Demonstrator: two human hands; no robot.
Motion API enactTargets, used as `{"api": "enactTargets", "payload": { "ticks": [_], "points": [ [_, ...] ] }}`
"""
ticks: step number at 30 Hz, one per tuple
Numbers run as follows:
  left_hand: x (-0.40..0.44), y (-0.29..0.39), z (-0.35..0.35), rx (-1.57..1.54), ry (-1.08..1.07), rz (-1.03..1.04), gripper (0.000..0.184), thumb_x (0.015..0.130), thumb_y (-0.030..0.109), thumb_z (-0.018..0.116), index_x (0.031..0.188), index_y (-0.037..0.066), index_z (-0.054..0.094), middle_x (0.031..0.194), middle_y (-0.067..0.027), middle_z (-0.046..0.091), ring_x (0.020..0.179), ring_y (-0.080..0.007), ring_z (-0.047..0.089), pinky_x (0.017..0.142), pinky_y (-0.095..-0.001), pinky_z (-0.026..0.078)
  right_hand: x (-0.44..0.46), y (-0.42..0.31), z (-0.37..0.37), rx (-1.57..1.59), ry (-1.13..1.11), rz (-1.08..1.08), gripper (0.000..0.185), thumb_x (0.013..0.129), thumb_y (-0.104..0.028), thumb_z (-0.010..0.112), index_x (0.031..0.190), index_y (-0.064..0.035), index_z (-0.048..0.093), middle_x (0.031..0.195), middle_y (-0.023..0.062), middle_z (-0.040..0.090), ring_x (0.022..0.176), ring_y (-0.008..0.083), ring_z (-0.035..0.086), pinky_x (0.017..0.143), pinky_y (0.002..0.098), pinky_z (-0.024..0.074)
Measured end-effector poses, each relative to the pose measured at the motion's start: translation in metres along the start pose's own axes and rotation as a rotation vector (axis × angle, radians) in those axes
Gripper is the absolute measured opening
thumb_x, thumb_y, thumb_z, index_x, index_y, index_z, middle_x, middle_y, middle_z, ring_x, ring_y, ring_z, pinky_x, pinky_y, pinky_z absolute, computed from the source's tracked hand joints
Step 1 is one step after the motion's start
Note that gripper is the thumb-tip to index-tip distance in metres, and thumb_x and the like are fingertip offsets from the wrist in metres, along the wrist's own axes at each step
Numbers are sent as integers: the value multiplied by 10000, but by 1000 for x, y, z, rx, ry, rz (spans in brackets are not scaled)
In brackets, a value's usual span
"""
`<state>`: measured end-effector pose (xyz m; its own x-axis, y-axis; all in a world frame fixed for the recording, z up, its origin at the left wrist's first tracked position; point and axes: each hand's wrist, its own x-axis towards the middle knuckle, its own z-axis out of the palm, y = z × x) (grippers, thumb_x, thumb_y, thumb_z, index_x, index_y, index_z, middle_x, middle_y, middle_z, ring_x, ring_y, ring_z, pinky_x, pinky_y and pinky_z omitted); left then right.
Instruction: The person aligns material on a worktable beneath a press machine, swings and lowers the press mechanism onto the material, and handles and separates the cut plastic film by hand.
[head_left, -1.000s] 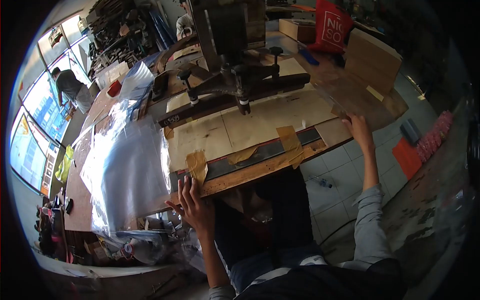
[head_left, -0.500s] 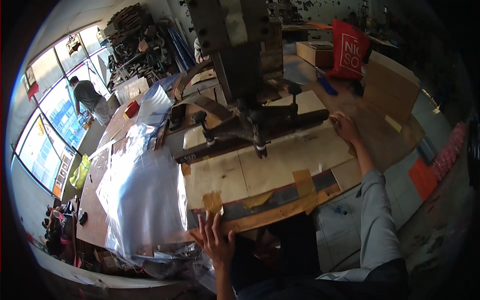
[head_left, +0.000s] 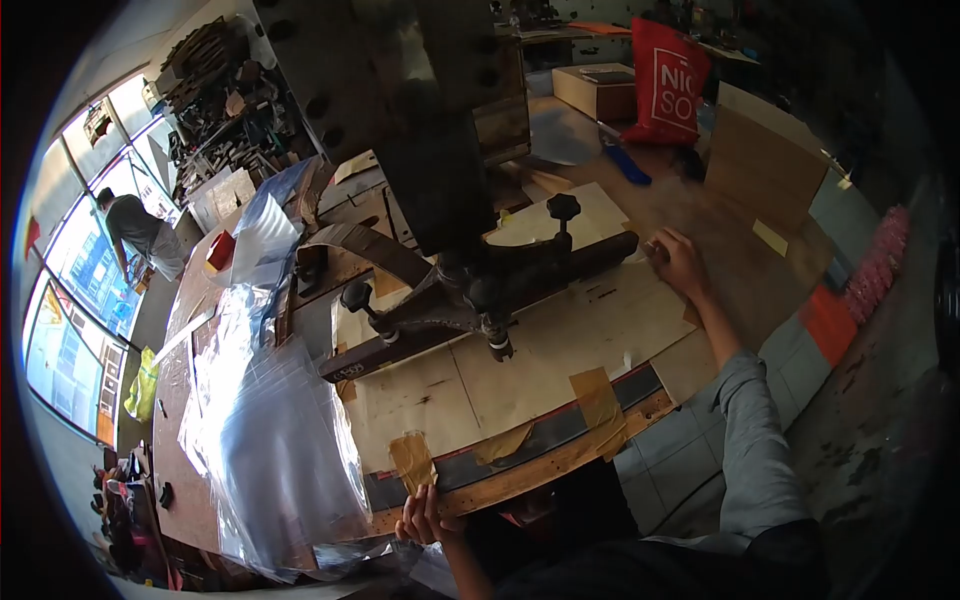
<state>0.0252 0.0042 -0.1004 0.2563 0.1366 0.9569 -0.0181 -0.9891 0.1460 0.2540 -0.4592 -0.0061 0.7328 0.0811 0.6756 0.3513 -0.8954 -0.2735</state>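
Note:
A dark press head (head_left: 440,190) carries a long metal bar (head_left: 400,340) with black knobs, standing over pale plywood sheets (head_left: 490,395). Brown tape (head_left: 412,462) and a dark strip (head_left: 545,438) run along the front, above a wooden edge (head_left: 500,490). My left hand (head_left: 428,520) is at the front left corner just below the tape, fingers bent but apart, touching the edge. My right hand (head_left: 680,265) is beside the bar's right end, over the plywood's right side, fingers curled together. What its fingertips hold, if anything, is hidden.
Clear plastic sheets (head_left: 280,440) lie left of the plywood. A red bag (head_left: 668,85), a cardboard box (head_left: 595,92), a blue object (head_left: 625,160) and an upright cardboard panel (head_left: 765,165) stand behind on the right. Another person (head_left: 140,235) is by the windows.
The view has shifted, and the press looks nearer. My left hand's spread fingers have drawn in and bent at the front edge. My right hand stays beside the bar's end.

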Motion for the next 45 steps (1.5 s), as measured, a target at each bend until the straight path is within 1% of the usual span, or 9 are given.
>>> {"api": "enactTargets", "payload": {
  "ticks": [9, 12, 14, 17, 21, 27, 34, 39, 45],
  "points": [
    [-7, -1, -6, 9, -69, -38, 527, 953, 335, 253, 859, 122, 726, 862, -8, 701, 921, -195, 620, 941, -377, 330, 0, 8, 5, -18, 46, -133, 76, 723, -33, 596, 796, -40, 576, 850, 119, 579, 898, 332, 550, 712, 427, 450],
    [11, 11, -14, -12, -176, -115, 435, 942, 272, 318, 872, 125, 722, 891, -18, 697, 962, -215, 620, 991, -413, 307, -4, 24, 0, -308, 150, -50, 44, 731, -44, 609, 767, -44, 583, 807, 131, 584, 810, 332, 561, 700, 404, 449],
    [41, 35, -21, 4, -280, -191, 344, 922, 203, 386, 876, 131, 720, 916, -19, 694, 988, -230, 621, 1031, -439, 282, -11, 69, 1, 14, 403, 251, 39, 717, 4, 557, 735, -30, 552, 709, 83, 535, 724, 201, 534, 653, 328, 416],
    [69, 91, -26, -558, -456, -257, 175, 786, 72, 593, 905, 125, 709, 1001, -34, 683, 1076, -241, 604, 1072, -424, 271, 8, 82, -9, 82, 525, 382, 22, 712, -10, 569, 727, -23, 580, 682, 108, 574, 661, 183, 568, 634, 311, 427],
    [120, 203, 5, -941, -953, 221, 743, 814, 290, 673, 1419, 28, 331, 1420, -180, 390, 1324, -279, 393, 1093, -461, 269, 35, 64, -34, 137, -2, 133, 61, 721, 31, 513, 692, -10, 547, 641, 50, 540, 632, 84, 515, 585, 266, 403],
    [110, 328, 85, -801, -1034, 620, 1285, 578, 605, 769, 1466, -44, 104, 1480, -305, 194, 1396, -400, 211, 1101, -534, 230, 44, 61, -90, 255, -146, 136, 87, 655, 12, 532, 668, -18, 612, 657, 66, 626, 675, 139, 602, 643, 270, 457],
    [63, 330, 121, -1072, -1000, 493, 1204, 548, 646, 740, 1488, 116, 206, 1416, -324, 293, 1331, -415, 299, 1073, -537, 242, 33, 77, -198, 267, 203, 557, 159, 717, 58, 478, 741, -32, 607, 781, 69, 636, 764, 143, 604, 729, 270, 477],
    [50, 336, 121, -1066, -933, 473, 958, 619, 649, 689, 1374, 114, 442, 1410, -350, 279, 1351, -430, 256, 1078, -577, 197, -11, 220, -379, 401, 955, 116, 166, 884, -162, 565, 890, -17, 645, 875, 55, 634, 811, 211, 593, 763, 320, 469],
    [61, 349, 113, -925, -1052, 463, 809, 743, 649, 583, 1347, 121, 481, 1427, -339, 268, 1364, -427, 237, 1069, -616, 180, -9, -14, -438, 180, 1262, -270, 134, 888, -102, 533, 921, 3, 610, 897, 86, 615, 831, 205, 583, 782, 325, 464]
  ]
}}
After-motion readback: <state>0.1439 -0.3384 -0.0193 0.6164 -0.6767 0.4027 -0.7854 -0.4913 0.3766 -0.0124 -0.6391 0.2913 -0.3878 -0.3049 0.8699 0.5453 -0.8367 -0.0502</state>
